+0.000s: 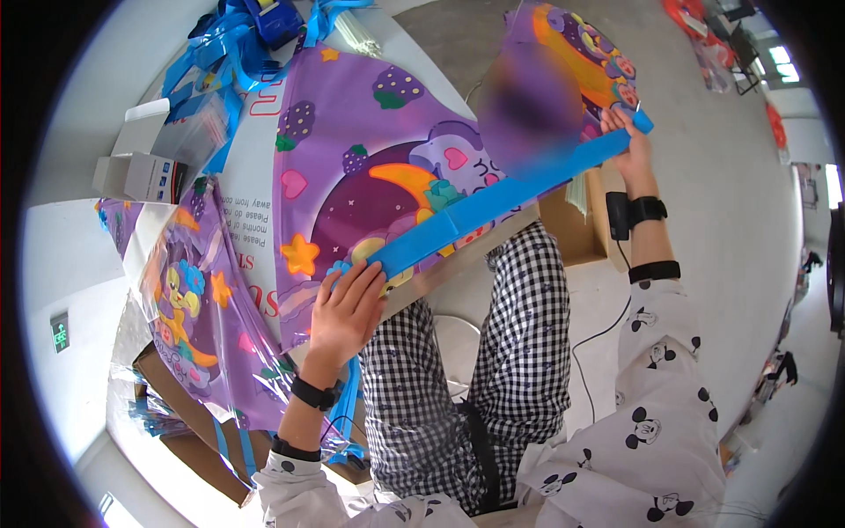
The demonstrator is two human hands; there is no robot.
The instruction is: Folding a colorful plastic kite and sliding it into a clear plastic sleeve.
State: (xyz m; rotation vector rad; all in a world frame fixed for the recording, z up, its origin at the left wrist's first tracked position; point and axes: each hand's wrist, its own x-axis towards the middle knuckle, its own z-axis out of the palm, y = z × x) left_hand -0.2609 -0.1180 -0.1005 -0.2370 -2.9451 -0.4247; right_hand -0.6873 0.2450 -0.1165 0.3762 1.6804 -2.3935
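A long flat blue strip [493, 201] stretches slantwise across the near edge of a purple cartoon-printed sheet [352, 97], which lies on the table. Its upper right end is gripped in my right hand [630, 150], fingers curled round it, the tip sticking out beyond. My left hand [345, 312] lies flat with fingers stretched over the strip's lower left end and the sheet's edge; its thumb is hidden. A blurred purple shape [532, 110] covers part of the sheet beside the strip.
More printed purple sheet [189, 308] hangs over the table's left side. Tangled blue ribbon [233, 53], a blue tape dispenser [275, 19] and a white box [136, 176] sit at the far left. A cardboard box [572, 229] stands right of my knees; a black cable [585, 352] trails down.
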